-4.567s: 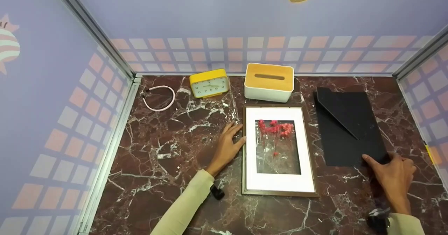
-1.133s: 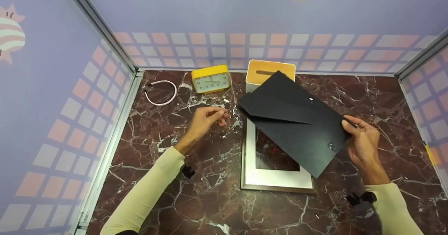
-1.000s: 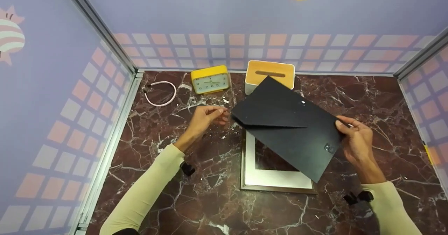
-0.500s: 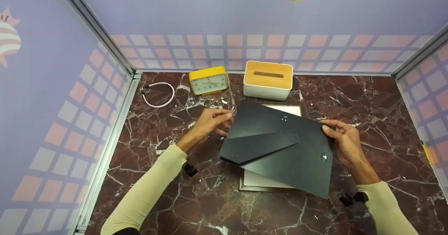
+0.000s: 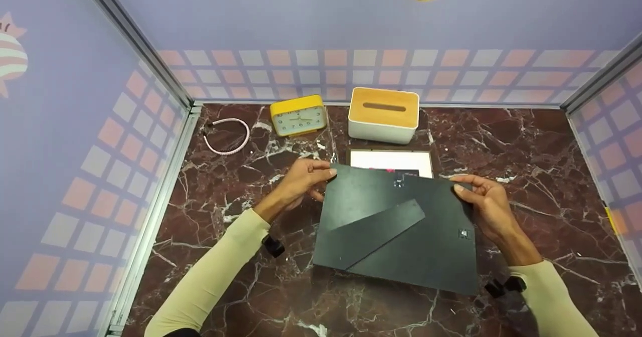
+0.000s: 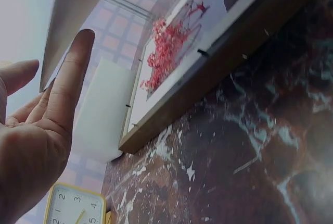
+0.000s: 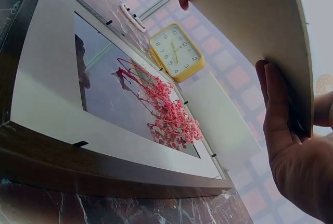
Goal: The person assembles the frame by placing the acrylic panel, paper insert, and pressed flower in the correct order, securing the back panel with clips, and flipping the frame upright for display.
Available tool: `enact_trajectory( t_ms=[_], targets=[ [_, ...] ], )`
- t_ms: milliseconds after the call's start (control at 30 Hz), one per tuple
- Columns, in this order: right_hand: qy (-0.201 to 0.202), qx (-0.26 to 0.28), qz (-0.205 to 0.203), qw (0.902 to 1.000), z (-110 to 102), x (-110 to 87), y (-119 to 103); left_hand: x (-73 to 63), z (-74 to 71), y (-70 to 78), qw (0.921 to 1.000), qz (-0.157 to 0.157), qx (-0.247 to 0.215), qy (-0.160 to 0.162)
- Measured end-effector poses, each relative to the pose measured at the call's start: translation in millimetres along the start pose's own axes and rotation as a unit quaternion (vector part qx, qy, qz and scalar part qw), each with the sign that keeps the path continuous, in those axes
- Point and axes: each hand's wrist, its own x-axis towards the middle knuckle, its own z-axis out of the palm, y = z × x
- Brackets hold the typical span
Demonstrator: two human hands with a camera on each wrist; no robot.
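Observation:
A black picture frame backing board [image 5: 361,191], with a folded easel leg [image 5: 386,229] and small metal hangers, is held tilted above the picture frame [image 5: 435,156]. My right hand [image 5: 489,204] pinches its upper right corner, thumb on the black face and fingers behind. At the upper left corner my left hand [image 5: 303,181] has the board between thumb and fingers. In the right wrist view the frame lies on the table with a white mat [image 7: 47,78], pink dried flowers [image 7: 169,112] and black tabs [image 7: 80,144] along its edge. The board hides most of it in the head view.
Behind the frame stands a white tissue box [image 5: 381,132] with a wooden lid. To its left are a yellow alarm clock [image 5: 299,119] and a pale headband [image 5: 247,135]. Patterned walls [image 5: 301,21] enclose the marble table [image 5: 241,277].
My right hand has lifted the backing board from the table's right side and brought it over the frame, turning and lowering it. My left hand has come to its left corner.

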Motion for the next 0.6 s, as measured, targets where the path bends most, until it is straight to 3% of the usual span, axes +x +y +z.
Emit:
enact_trajectory(
  t_ms=[167, 333, 600],
  targets=[
    [-0.015, -0.01, 0.001, 0.9998, 1, 1.5, 0, -4.1, 1.5, -0.2, 0.9964, -0.022, -0.068, -0.044],
    [-0.025, -0.023, 0.01, 0.9994, -3, 3.5, 2, -8.6, 1.4, 0.5, 0.994, -0.029, -0.077, -0.072],
    [-0.042, -0.019, 0.018, 0.9988, -6, 4.5, 5, -15.1, 3.8, 2.8, 0.9952, -0.008, -0.082, -0.052]
  ],
)
